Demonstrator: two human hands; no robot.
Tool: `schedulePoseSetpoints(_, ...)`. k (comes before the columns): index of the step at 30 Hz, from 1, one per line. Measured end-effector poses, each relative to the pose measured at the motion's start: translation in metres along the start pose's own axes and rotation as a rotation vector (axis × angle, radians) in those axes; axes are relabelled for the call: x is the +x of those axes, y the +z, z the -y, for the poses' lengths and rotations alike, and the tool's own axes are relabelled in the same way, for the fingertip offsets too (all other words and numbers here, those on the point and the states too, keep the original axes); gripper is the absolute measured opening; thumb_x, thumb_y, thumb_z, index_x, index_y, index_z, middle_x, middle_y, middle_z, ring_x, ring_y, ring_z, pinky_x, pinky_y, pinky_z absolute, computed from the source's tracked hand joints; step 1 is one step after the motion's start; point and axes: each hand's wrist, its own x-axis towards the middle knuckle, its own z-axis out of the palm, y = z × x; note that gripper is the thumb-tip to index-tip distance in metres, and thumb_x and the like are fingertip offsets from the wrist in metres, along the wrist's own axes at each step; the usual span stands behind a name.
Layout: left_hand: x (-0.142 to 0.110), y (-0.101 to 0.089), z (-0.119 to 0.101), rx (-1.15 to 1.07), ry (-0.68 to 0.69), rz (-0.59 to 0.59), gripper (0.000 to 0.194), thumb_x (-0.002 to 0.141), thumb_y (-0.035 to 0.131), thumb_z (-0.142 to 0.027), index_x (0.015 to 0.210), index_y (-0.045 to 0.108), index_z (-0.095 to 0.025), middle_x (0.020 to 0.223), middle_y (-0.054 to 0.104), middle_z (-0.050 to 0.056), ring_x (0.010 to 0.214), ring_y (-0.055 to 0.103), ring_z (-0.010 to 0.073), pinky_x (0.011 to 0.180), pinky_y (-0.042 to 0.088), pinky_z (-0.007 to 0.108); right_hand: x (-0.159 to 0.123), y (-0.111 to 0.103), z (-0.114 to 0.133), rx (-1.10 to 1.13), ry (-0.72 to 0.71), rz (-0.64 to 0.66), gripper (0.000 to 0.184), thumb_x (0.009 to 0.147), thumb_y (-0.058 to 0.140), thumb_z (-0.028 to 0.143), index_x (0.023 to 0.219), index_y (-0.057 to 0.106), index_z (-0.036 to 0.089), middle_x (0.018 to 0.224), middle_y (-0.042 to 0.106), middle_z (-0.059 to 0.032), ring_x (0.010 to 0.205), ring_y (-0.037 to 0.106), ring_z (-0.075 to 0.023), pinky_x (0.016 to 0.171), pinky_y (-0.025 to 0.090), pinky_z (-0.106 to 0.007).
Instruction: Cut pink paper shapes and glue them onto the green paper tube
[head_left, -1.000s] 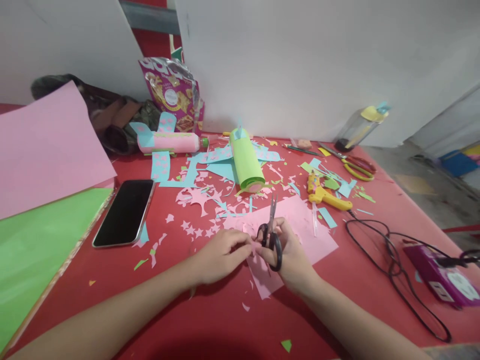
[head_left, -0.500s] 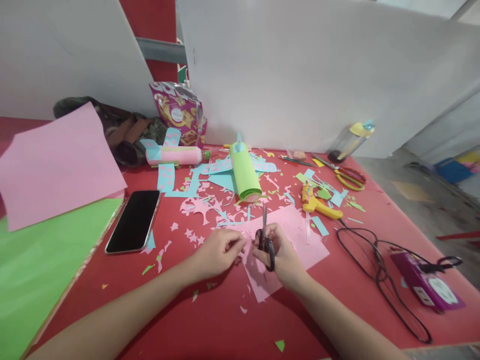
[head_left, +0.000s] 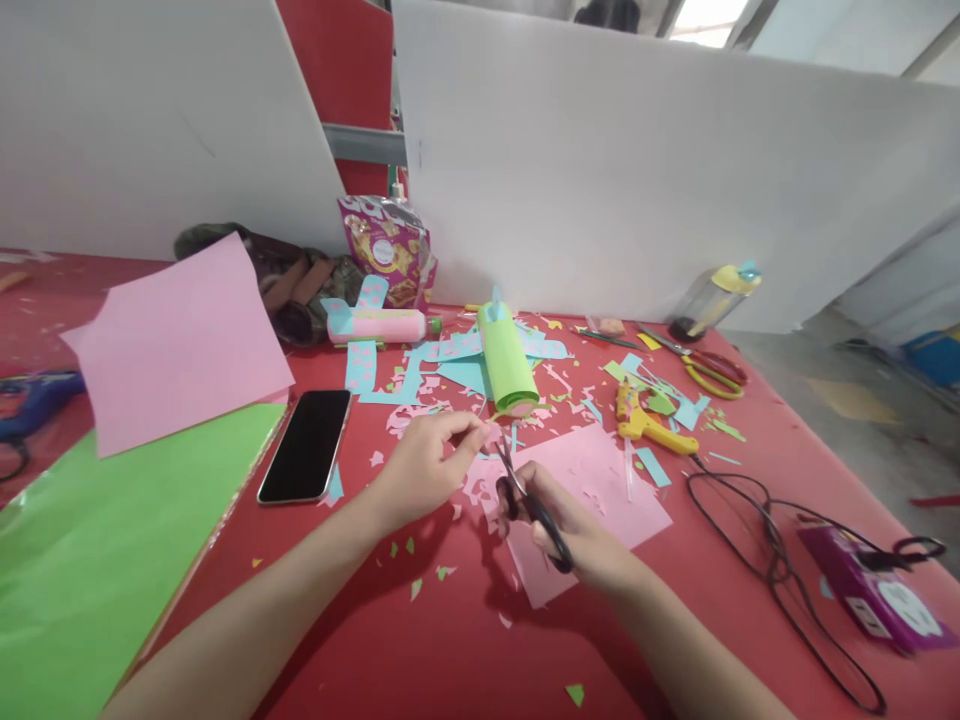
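**Pink scrap pinched at the scissor tips**

Green paper sheet (head_left: pixel 90 560) lies at the near left, a large pink sheet (head_left: pixel 180 345) overlapping its far edge, and a black smartphone (head_left: pixel 306 445) rests just right of them. Next comes the left hand (head_left: pixel 420 465), fingertips closed on a small pink paper scrap (head_left: pixel 486 432). Just right and nearer, the right hand (head_left: pixel 570 525) grips the black-handled scissors (head_left: pixel 525 495) through the loops; their long axis runs from near right to far left, tips meeting the scrap. Whether the blades are parted I cannot tell. Further right lie a yellow glue gun (head_left: pixel 645 425) and a black cable (head_left: pixel 765 530).
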Motion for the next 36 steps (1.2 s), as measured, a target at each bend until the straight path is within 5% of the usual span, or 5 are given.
schedulePoseSetpoints(7, 0.002, -0.007, -0.01, 0.064, 0.04, 0.038, 0.024, 0.081, 0.041, -0.022, 0.059, 0.048, -0.014, 0.054, 0.048, -0.003, 0.053, 0.042, 0.0082, 0.053, 0.032, 0.02, 0.004, 0.008, -0.003, 0.133, -0.091, -0.003, 0.041, 0.068, 0.058, 0.055, 0.083, 0.038, 0.022, 0.082, 0.043, -0.0014, 0.074, 0.045, -0.0152, 0.072, 0.034, -0.031)
schedulePoseSetpoints(36, 0.001, -0.003, -0.009, 0.155, 0.046, 0.082, 0.026, 0.082, 0.041, -0.02, 0.059, 0.051, -0.014, 0.053, 0.05, -0.002, 0.051, 0.043, 0.008, 0.053, 0.033, 0.019, 0.006, 0.001, -0.003, 0.114, -0.047, 0.043, 0.042, 0.069, 0.057, 0.055, 0.084, 0.037, 0.021, 0.082, 0.043, -0.0015, 0.073, 0.043, -0.0146, 0.068, 0.032, -0.03)
